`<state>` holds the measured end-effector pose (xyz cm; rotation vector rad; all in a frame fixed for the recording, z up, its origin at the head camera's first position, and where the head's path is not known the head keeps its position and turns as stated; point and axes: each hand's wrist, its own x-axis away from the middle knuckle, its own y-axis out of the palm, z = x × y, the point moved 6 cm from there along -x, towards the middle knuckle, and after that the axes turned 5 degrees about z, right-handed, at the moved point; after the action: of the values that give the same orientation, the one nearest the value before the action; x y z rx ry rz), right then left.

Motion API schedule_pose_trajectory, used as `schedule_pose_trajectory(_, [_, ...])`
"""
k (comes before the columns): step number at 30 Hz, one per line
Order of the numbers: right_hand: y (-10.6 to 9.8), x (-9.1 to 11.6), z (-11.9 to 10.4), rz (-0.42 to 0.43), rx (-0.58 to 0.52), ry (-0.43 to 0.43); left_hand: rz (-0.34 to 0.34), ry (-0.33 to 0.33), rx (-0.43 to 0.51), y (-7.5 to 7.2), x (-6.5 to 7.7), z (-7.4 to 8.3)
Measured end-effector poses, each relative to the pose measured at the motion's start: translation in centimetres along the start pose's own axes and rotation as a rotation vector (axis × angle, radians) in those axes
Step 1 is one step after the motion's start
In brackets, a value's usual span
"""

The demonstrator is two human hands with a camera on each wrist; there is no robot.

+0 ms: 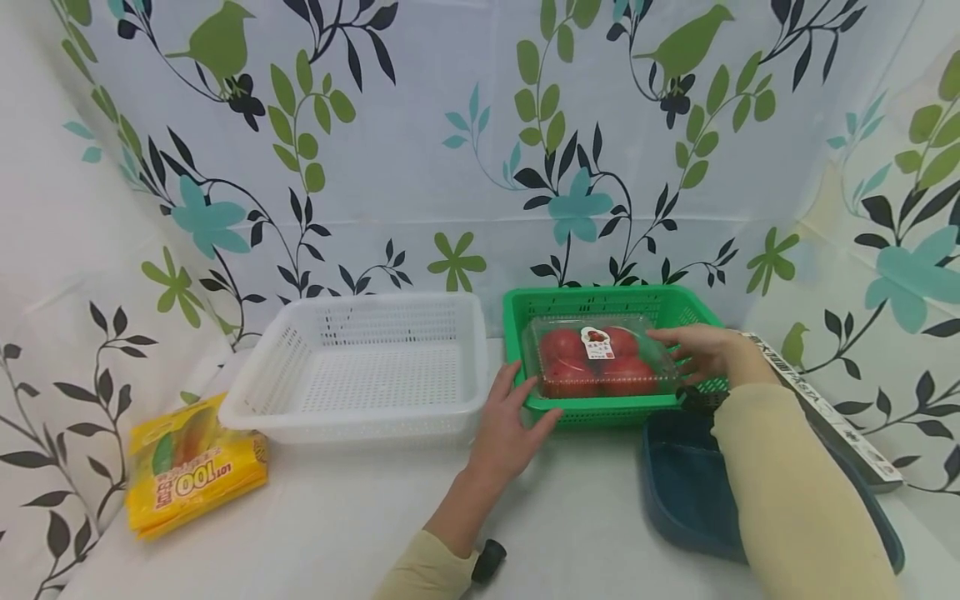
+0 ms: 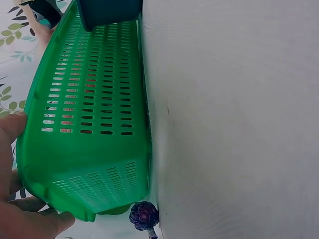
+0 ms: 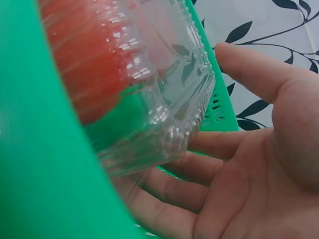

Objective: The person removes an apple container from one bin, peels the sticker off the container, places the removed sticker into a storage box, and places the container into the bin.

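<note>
A clear plastic box of red tomatoes [image 1: 570, 367] with a white label lies in the green basket [image 1: 600, 408]. My right hand [image 1: 701, 350] is at the box's right end. In the right wrist view, its fingers [image 3: 199, 184] reach along the clear box [image 3: 169, 114], fairly straight, while the thumb stands apart from it; some fingertips are hidden behind the plastic. My left hand [image 1: 506, 425] is by the basket's front left corner with fingers spread. The left wrist view has this hand [image 2: 17, 199] close against the basket's rim [image 2: 30, 114], holding nothing.
A white basket [image 1: 367, 425] stands left of the green one. Beside it lies a yellow packet [image 1: 195, 467]. A dark blue bin [image 1: 690, 492] sits under my right forearm, and a long narrow box [image 1: 825, 408] leans behind it. Patterned cloth [image 1: 465, 192] hangs at the back.
</note>
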<state>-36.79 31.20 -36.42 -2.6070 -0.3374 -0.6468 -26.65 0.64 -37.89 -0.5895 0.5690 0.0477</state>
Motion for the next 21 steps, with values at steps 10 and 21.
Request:
schedule_pose_trajectory(10, [-0.21, -0.31, 0.55, 0.057, 0.074, 0.013, 0.018, 0.018, -0.006, -0.13, 0.12, 0.01])
schedule_pose_trajectory(21, [-0.21, -0.3, 0.43, 0.064, -0.128, 0.012, 0.027, 0.022, -0.04, 0.09, 0.11, -0.02])
